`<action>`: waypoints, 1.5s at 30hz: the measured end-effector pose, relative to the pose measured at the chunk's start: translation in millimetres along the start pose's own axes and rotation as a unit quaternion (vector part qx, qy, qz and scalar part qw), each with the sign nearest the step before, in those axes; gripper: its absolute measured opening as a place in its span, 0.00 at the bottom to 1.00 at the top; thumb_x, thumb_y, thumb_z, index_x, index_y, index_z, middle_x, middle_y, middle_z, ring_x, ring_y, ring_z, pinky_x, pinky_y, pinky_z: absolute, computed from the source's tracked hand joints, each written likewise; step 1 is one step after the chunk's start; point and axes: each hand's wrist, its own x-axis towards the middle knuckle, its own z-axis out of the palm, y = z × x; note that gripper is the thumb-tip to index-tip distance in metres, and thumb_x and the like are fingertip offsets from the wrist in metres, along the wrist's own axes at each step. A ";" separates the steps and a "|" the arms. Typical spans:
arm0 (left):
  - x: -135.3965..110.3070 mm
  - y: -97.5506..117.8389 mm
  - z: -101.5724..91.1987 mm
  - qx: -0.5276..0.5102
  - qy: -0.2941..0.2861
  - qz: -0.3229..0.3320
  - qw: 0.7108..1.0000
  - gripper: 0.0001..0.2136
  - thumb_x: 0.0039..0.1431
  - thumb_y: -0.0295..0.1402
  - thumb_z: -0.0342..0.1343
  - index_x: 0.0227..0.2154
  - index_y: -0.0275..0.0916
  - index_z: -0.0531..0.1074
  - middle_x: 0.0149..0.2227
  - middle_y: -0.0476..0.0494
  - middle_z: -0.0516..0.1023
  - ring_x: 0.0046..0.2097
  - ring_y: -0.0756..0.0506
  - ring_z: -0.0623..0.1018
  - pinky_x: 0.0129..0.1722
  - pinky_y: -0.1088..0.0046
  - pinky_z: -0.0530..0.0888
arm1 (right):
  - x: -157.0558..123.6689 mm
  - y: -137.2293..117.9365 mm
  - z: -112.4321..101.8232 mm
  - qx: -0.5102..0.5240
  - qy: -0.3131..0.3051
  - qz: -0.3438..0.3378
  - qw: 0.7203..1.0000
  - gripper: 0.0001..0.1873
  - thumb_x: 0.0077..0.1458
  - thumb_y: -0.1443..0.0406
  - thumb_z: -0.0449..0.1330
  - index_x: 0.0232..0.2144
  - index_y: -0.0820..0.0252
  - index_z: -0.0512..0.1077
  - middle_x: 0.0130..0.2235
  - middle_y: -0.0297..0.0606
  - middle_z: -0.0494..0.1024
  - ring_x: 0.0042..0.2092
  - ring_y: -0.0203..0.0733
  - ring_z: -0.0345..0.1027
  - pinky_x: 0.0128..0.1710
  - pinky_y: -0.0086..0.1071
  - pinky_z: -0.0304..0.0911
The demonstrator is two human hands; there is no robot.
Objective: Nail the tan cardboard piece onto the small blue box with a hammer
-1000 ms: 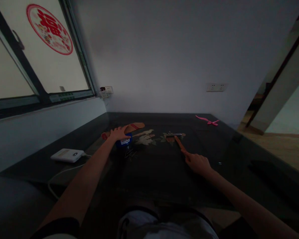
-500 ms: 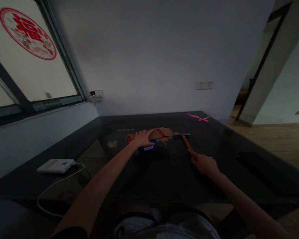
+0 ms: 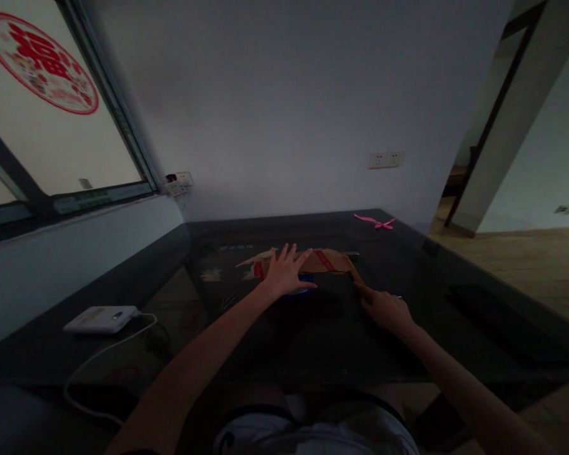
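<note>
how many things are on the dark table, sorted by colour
brown: 1, cardboard piece
blue: 1, small container
orange: 1, tool handle
pink: 1, ribbon
white: 1, power bank
total: 5

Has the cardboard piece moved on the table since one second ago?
Yes. The cardboard piece under the left hand slid right, toward the pink ribbon.
</note>
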 end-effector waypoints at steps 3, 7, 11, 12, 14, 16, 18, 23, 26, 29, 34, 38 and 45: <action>-12.1 4.5 -7.6 -0.029 0.051 0.015 0.998 0.43 0.46 0.61 0.50 0.63 0.47 0.48 0.63 0.35 0.54 0.63 0.29 0.52 0.57 0.39 0.47 | 0.1 0.9 1.3 0.001 0.003 -0.003 1.000 0.26 0.60 0.58 0.43 0.61 0.44 0.56 0.44 0.45 0.78 0.42 0.55 0.74 0.37 0.43 0.65; -57.1 7.3 -6.5 -0.100 0.146 0.112 0.978 0.21 0.61 0.42 0.46 0.55 0.43 0.62 0.54 0.40 0.68 0.56 0.42 0.66 0.56 0.58 0.62 | 0.3 2.4 2.5 0.002 0.008 -0.005 1.000 0.26 0.60 0.57 0.43 0.60 0.44 0.57 0.43 0.44 0.79 0.42 0.54 0.74 0.37 0.43 0.65; -109.6 -21.5 18.0 -0.095 0.113 0.177 0.973 0.12 0.61 0.32 0.47 0.42 0.42 0.73 0.41 0.43 0.76 0.43 0.46 0.74 0.46 0.66 0.70 | 1.6 3.1 2.5 0.001 -0.002 -0.008 1.000 0.27 0.60 0.57 0.42 0.61 0.44 0.56 0.44 0.45 0.78 0.42 0.55 0.74 0.37 0.44 0.65; -118.4 -35.7 24.8 -0.085 0.098 0.145 0.981 0.11 0.61 0.31 0.47 0.41 0.42 0.73 0.40 0.43 0.76 0.43 0.46 0.74 0.46 0.66 0.70 | 2.0 3.2 2.5 0.002 -0.004 -0.006 1.000 0.27 0.60 0.57 0.42 0.61 0.44 0.55 0.44 0.45 0.78 0.42 0.55 0.74 0.37 0.43 0.65; -130.0 -68.8 36.1 -0.069 0.070 0.058 0.994 0.13 0.60 0.34 0.48 0.45 0.40 0.72 0.45 0.41 0.75 0.47 0.44 0.73 0.48 0.63 0.70 | 2.5 3.1 2.3 0.004 -0.007 0.000 1.000 0.27 0.60 0.57 0.42 0.61 0.43 0.55 0.43 0.45 0.79 0.42 0.54 0.74 0.37 0.43 0.65; -135.9 -101.1 44.3 -0.050 0.059 -0.010 0.997 0.16 0.61 0.38 0.46 0.47 0.38 0.70 0.50 0.38 0.72 0.52 0.42 0.70 0.53 0.60 0.67 | 2.6 2.8 1.9 0.002 -0.007 0.004 1.000 0.27 0.60 0.56 0.42 0.61 0.43 0.55 0.43 0.44 0.79 0.42 0.54 0.74 0.37 0.43 0.65; -139.3 -124.7 50.7 -0.048 0.017 -0.041 0.998 0.20 0.62 0.42 0.44 0.53 0.40 0.66 0.57 0.39 0.66 0.58 0.41 0.64 0.57 0.56 0.61 | 2.0 2.3 1.0 0.000 -0.006 0.007 1.000 0.27 0.60 0.56 0.43 0.61 0.43 0.55 0.43 0.45 0.78 0.42 0.54 0.74 0.37 0.43 0.65; -144.0 -135.4 60.2 -0.078 -0.138 -0.083 0.984 0.25 0.64 0.47 0.33 0.63 0.48 0.48 0.66 0.44 0.48 0.66 0.40 0.49 0.60 0.47 0.52 | 0.0 0.9 -1.5 0.004 -0.007 0.007 1.000 0.27 0.60 0.57 0.43 0.61 0.45 0.56 0.43 0.45 0.78 0.42 0.54 0.74 0.37 0.43 0.65; -143.7 -129.3 59.9 -0.076 -0.164 -0.072 0.981 0.25 0.64 0.47 0.32 0.63 0.51 0.46 0.66 0.46 0.44 0.66 0.40 0.46 0.60 0.47 0.48 | 0.1 0.7 -1.9 0.000 -0.008 0.010 1.000 0.27 0.60 0.57 0.44 0.61 0.44 0.56 0.43 0.45 0.78 0.42 0.53 0.74 0.37 0.42 0.64; -143.1 -127.4 57.4 -0.071 -0.173 -0.052 0.981 0.25 0.64 0.47 0.31 0.63 0.51 0.46 0.66 0.47 0.44 0.66 0.41 0.45 0.61 0.49 0.46 | 0.5 0.8 -1.9 0.005 -0.012 0.011 1.000 0.27 0.60 0.56 0.44 0.61 0.44 0.56 0.43 0.45 0.79 0.41 0.53 0.74 0.37 0.42 0.64; -143.1 -122.9 52.5 -0.073 -0.186 -0.019 0.980 0.24 0.65 0.46 0.31 0.63 0.52 0.44 0.67 0.47 0.43 0.66 0.41 0.45 0.61 0.49 0.45 | -0.6 0.8 -2.8 0.007 -0.011 0.004 1.000 0.27 0.59 0.56 0.44 0.61 0.44 0.56 0.43 0.45 0.79 0.42 0.54 0.74 0.37 0.43 0.64; -142.0 -107.3 47.0 -0.087 -0.186 0.029 0.978 0.24 0.65 0.44 0.32 0.63 0.53 0.42 0.67 0.48 0.42 0.66 0.41 0.45 0.62 0.51 0.44 | -0.5 1.9 -1.9 0.008 -0.007 0.007 1.000 0.27 0.59 0.56 0.44 0.61 0.43 0.56 0.43 0.45 0.78 0.42 0.54 0.74 0.37 0.42 0.64; -143.5 -80.9 34.4 -0.125 -0.189 0.096 0.969 0.23 0.65 0.41 0.35 0.63 0.54 0.44 0.67 0.51 0.41 0.67 0.42 0.44 0.63 0.53 0.44 | 1.1 3.3 0.5 0.015 -0.004 0.008 1.000 0.27 0.59 0.55 0.44 0.61 0.43 0.56 0.44 0.44 0.78 0.41 0.53 0.74 0.36 0.40 0.64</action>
